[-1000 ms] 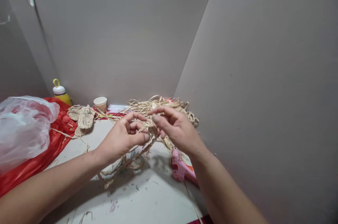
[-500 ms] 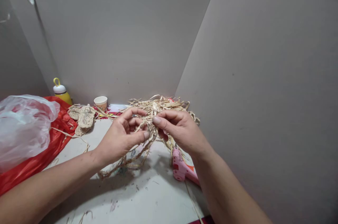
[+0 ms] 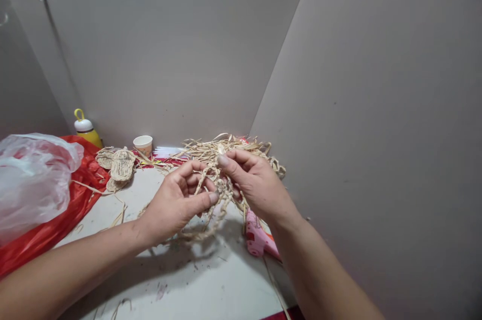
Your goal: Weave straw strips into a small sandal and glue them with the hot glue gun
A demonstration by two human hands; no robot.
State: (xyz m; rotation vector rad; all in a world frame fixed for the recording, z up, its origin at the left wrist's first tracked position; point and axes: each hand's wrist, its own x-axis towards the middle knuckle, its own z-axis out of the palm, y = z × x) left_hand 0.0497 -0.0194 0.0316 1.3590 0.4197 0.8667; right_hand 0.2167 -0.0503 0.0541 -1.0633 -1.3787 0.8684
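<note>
Both hands grip a straw braid [image 3: 225, 194] above the table, and its loose length hangs in a loop beneath them. My left hand [image 3: 184, 198] pinches the braid between thumb and curled fingers. On the other side, my right hand [image 3: 256, 182] is closed on the same braid, thumb against forefinger; the fingers behind are partly hidden. A pile of dry straw strips [image 3: 203, 150] lies just beyond the hands. Below my right wrist a pink glue gun [image 3: 256, 234] rests on the table.
Coiled straw pieces [image 3: 122, 165] lie at the left by a red bag [image 3: 88, 164] and a clear plastic bag [image 3: 33, 179]. Behind stand a yellow bottle [image 3: 87, 131], a paper cup [image 3: 143, 145] and white sticks [image 3: 167, 152]. Grey panels [image 3: 169, 59] enclose the white table [image 3: 196, 285].
The hanging loop of braid has swung up and to the right. My left hand has shifted slightly right, and my right thumb has moved up a little. Both hands keep hold.
</note>
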